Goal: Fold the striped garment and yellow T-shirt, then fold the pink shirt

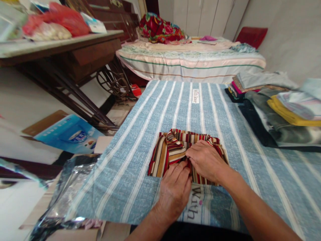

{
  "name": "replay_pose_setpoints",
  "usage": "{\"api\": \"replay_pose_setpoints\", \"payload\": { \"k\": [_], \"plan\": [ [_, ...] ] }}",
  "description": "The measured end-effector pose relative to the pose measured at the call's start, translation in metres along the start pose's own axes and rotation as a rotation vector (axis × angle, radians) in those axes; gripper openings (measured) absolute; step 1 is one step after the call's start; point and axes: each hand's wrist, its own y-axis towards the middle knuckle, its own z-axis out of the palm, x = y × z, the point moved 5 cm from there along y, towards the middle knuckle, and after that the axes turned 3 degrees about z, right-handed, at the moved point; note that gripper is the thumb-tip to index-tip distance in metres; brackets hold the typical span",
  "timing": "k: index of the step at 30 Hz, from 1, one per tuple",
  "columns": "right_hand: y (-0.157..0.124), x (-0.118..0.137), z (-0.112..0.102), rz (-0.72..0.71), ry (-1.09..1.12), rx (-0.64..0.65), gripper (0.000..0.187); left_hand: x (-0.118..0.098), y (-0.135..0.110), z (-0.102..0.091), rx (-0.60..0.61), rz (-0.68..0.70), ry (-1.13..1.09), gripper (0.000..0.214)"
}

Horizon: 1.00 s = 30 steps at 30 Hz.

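A striped garment [173, 149] in red, brown and cream lies partly folded on a blue-and-white striped cloth [175, 107] spread over the surface in front of me. My left hand [175, 190] rests at the garment's near edge, fingers together and pressing down on the fabric. My right hand [205, 160] lies on top of the garment, fingers curled and pinching a fold near the middle. The two hands touch each other at the fingertips.
A stack of folded clothes [278, 107] sits at the right edge of the cloth. A bed [190, 60] with bundled fabric stands behind. At left is a wooden sewing-machine table [75, 57], a blue box [70, 134] and a plastic bag [65, 187] on the floor.
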Motion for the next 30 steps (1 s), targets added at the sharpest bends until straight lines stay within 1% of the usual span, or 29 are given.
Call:
{"api": "replay_pose_setpoints", "payload": {
  "k": [6,11,14,16,20,22,24,27,30],
  "plan": [
    [0.001,-0.002,0.001,0.019,0.032,-0.006,0.017,0.005,-0.001,0.004,0.022,-0.017,-0.003,0.025],
    [0.000,-0.002,0.001,0.037,0.047,0.009,0.018,0.010,-0.002,0.003,-0.018,-0.062,-0.022,0.027],
    [0.000,-0.001,0.000,0.033,0.042,-0.006,0.019,0.010,-0.002,0.003,-0.013,-0.065,-0.017,0.025],
    [-0.001,-0.001,-0.001,0.031,0.029,-0.013,0.019,0.008,-0.002,0.003,-0.019,-0.042,0.006,0.025],
    [0.000,0.001,-0.001,0.048,0.017,-0.025,0.013,0.000,-0.002,0.001,-0.064,0.065,0.042,0.029],
    [0.001,0.001,0.000,0.077,0.009,-0.039,0.010,-0.003,0.000,0.001,-0.047,0.087,0.064,0.028],
    [0.002,0.001,0.003,0.108,0.002,-0.051,0.009,-0.003,0.002,0.003,-0.008,0.077,0.100,0.028],
    [0.000,-0.003,0.002,0.123,0.063,-0.098,0.006,-0.002,0.003,0.006,0.045,0.050,0.137,0.029],
    [-0.011,-0.012,-0.007,0.098,0.202,-0.230,0.009,0.000,0.002,0.008,0.066,0.039,0.165,0.029]
  ]
}}
